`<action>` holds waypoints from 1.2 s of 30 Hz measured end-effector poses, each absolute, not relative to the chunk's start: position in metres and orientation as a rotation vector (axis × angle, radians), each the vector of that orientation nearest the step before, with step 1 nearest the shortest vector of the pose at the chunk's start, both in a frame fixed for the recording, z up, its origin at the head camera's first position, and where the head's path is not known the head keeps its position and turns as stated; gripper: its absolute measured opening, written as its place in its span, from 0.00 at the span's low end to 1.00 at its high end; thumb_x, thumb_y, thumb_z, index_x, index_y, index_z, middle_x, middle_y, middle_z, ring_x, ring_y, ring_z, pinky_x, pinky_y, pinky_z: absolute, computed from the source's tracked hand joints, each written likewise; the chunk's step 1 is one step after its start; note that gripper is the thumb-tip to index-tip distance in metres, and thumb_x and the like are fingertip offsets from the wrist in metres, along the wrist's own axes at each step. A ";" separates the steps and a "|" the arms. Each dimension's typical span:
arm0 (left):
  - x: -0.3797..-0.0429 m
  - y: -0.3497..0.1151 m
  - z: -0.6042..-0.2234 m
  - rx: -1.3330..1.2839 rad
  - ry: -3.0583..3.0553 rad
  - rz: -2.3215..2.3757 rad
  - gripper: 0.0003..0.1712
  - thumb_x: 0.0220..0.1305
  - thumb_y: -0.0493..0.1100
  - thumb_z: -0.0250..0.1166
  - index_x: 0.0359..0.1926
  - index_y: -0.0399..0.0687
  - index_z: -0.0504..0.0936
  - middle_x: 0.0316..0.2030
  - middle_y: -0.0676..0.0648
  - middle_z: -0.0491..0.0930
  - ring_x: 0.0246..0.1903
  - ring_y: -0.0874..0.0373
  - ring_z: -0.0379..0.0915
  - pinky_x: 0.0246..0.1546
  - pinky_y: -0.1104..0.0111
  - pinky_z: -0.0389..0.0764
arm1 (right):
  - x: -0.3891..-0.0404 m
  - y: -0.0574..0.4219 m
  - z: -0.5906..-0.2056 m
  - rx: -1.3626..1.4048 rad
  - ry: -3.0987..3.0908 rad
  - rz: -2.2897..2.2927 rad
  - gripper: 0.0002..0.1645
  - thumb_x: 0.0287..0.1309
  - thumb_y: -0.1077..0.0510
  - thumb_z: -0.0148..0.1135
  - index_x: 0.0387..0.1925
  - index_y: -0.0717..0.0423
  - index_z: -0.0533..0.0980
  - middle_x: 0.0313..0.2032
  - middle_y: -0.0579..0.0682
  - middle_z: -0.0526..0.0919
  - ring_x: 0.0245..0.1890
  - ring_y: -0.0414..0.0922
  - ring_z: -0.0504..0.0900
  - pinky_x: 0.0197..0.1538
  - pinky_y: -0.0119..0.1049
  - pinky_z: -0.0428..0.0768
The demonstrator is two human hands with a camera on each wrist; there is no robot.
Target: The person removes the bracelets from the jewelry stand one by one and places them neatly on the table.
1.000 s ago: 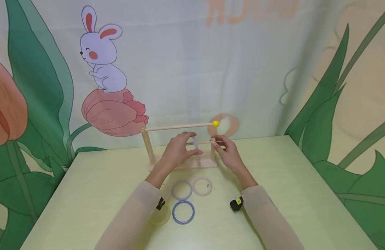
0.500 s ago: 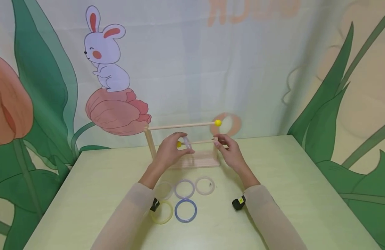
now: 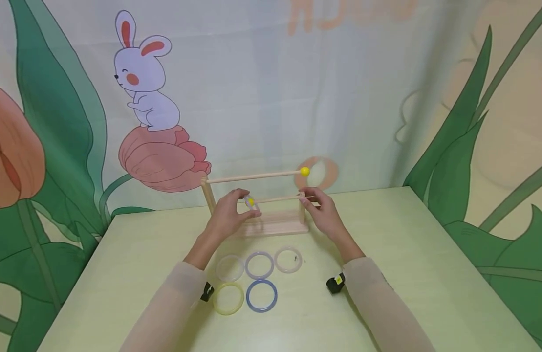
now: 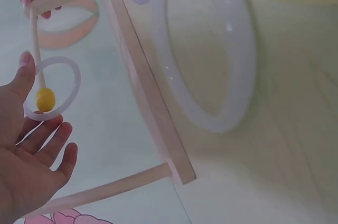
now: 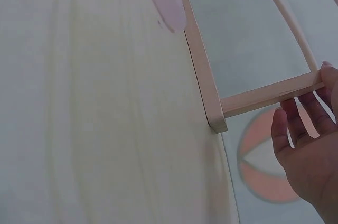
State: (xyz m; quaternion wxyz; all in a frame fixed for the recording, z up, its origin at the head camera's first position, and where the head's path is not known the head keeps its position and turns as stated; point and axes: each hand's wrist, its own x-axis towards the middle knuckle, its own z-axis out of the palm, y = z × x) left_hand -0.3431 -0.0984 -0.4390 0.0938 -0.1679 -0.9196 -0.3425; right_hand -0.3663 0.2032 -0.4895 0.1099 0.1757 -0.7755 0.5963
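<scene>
A pale translucent ring [image 4: 78, 82] is pinched between the thumb and fingers of my left hand [image 3: 224, 215]. The yellow ball [image 4: 45, 99] on the free end of the lower rod [image 3: 277, 199] shows inside the ring's outline. That rod belongs to a wooden stand [image 3: 277, 226]. My right hand [image 3: 324, 217] grips the top of the stand's short right post [image 5: 274, 93], thumb on the near side and fingers behind. Above, the upper rod [image 3: 253, 177] runs from the tall left post [image 3: 208, 193] to another yellow ball [image 3: 305, 171].
On the table [image 3: 385, 234] before the stand lie a yellow ring [image 3: 228, 313], a blue ring [image 3: 262, 310], a purple ring [image 3: 247, 265], a clear pale ring [image 3: 217, 268] and a pinkish ring [image 3: 276, 259]. A printed curtain [image 3: 253, 98] hangs behind.
My left hand has drawn the ring leftward along the lower rod, from mid-rod to the yellow ball at its end. The right hand stays on the short post.
</scene>
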 end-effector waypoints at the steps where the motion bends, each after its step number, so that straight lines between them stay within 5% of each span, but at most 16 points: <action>1: -0.343 -0.100 -0.441 -0.501 -2.734 -1.014 0.40 0.62 0.53 0.80 0.68 0.38 0.76 0.62 0.38 0.80 0.65 0.41 0.75 0.68 0.49 0.75 | -0.366 0.203 -0.489 0.515 -2.284 1.747 0.22 0.79 0.52 0.61 0.66 0.59 0.77 0.58 0.56 0.84 0.59 0.54 0.81 0.55 0.41 0.82; 20: -0.320 -0.120 -0.458 -0.489 -2.801 -1.027 0.39 0.61 0.58 0.80 0.65 0.42 0.80 0.61 0.43 0.83 0.63 0.43 0.77 0.65 0.46 0.77 | -0.366 0.204 -0.493 0.510 -2.304 1.745 0.22 0.79 0.50 0.60 0.67 0.55 0.77 0.61 0.55 0.83 0.60 0.54 0.80 0.57 0.45 0.81; 29: -0.300 -0.119 -0.457 -0.567 -2.817 -0.988 0.41 0.58 0.62 0.80 0.65 0.45 0.80 0.60 0.45 0.84 0.63 0.46 0.78 0.65 0.48 0.78 | -0.366 0.205 -0.489 0.509 -2.328 1.757 0.23 0.80 0.58 0.58 0.68 0.64 0.74 0.62 0.63 0.81 0.62 0.61 0.79 0.57 0.46 0.81; 36: -0.279 -0.113 -0.458 -0.691 -2.838 -0.932 0.42 0.58 0.61 0.81 0.67 0.44 0.80 0.61 0.46 0.83 0.63 0.48 0.78 0.66 0.51 0.79 | -0.368 0.204 -0.491 0.519 -2.312 1.744 0.23 0.80 0.51 0.59 0.68 0.57 0.76 0.63 0.57 0.81 0.62 0.56 0.79 0.59 0.52 0.80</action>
